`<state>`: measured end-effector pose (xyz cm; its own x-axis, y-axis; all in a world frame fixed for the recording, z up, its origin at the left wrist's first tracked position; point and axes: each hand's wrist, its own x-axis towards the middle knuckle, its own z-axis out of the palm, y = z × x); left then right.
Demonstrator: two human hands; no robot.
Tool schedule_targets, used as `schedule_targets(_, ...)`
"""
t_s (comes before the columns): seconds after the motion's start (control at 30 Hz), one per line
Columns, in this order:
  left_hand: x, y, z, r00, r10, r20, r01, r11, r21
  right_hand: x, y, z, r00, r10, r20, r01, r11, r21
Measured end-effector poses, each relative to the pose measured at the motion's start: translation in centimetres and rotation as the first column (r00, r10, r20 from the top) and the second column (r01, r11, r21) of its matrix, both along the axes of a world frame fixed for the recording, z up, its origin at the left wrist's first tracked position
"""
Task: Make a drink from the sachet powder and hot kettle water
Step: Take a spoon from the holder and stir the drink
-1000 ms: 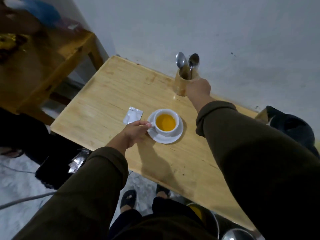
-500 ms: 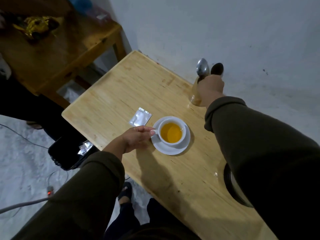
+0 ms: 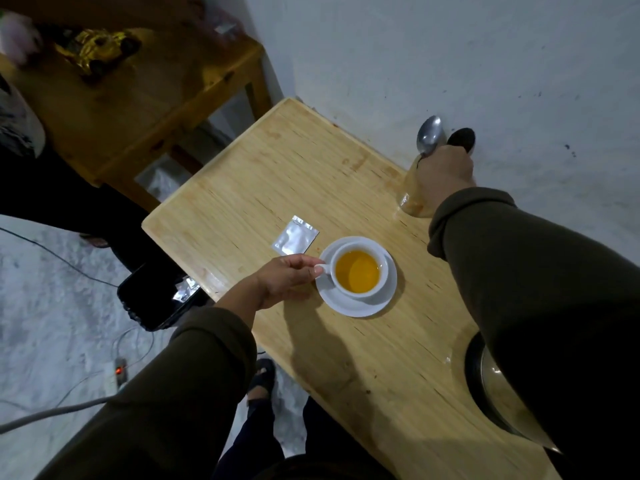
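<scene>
We look down on a pale wooden tabletop set against a white wall. Near the middle of its left long edge sits a white cup of clear orange liquid on a white saucer. Our left hand pinches the cup's small handle between thumb and fingertips, steadying it. Just beyond the cup, toward the far left corner, a silver sachet lies flat, apart from the saucer.

At the far edge by the wall, our right hand is closed around spoon handles standing in a wooden holder. Two spoon bowls rise above the fist: a bright metal spoon and a darker one.

The step in hand looks like fetching a spoon to stir. We would draw one spoon straight up so the holder does not tip, and keep the cup pinned.

Which spoon the fingers grip is hidden. The kettle near the right edge is mostly covered by our right sleeve. Whether the sachet is torn open we cannot tell.
</scene>
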<state>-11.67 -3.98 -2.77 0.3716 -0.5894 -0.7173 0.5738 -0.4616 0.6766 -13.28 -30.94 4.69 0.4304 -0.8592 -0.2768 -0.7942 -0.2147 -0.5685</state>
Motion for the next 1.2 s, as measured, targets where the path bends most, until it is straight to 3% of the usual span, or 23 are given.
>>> schedule_targets(0.13,0.1,0.0,0.1,0.999,-0.033,0.018,0.033,0.999,0.015,0.3,-0.1,1.0,0.986,-0.114,0.125,0.127,0.987,-0.102)
schedule_targets(0.4,0.6,-0.2,1.0,0.989,-0.131,0.069,0.131,0.991,0.007,-0.8,0.8,5.0,0.931,-0.14,0.338,0.211,0.96,-0.183)
schedule_targets(0.63,0.5,0.2,0.2,0.911,-0.183,0.37,0.175,0.983,0.054,-4.7,6.4,5.5,0.899,-0.25,0.36,0.311,0.943,-0.119)
schedule_targets(0.73,0.0,0.5,0.7,0.786,-0.245,0.568,0.237,0.967,0.091,-6.4,9.8,4.4,0.865,-0.353,0.357,0.387,0.922,-0.026)
schedule_targets(0.83,0.0,0.5,1.2,0.689,-0.28,0.668,0.306,0.949,0.082,-7.7,12.6,3.6,0.827,-0.443,0.347,0.448,0.891,0.071)
schedule_targets(0.97,0.3,0.7,1.0,0.574,-0.357,0.737,0.412,0.904,0.117,-8.9,15.5,2.8,0.774,-0.529,0.349,0.48,0.849,0.221)
schedule_targets(1.2,0.8,0.9,0.8,0.483,-0.417,0.77,0.497,0.855,0.151,-9.8,17.8,2.0,0.693,-0.597,0.405,0.387,0.781,0.49)
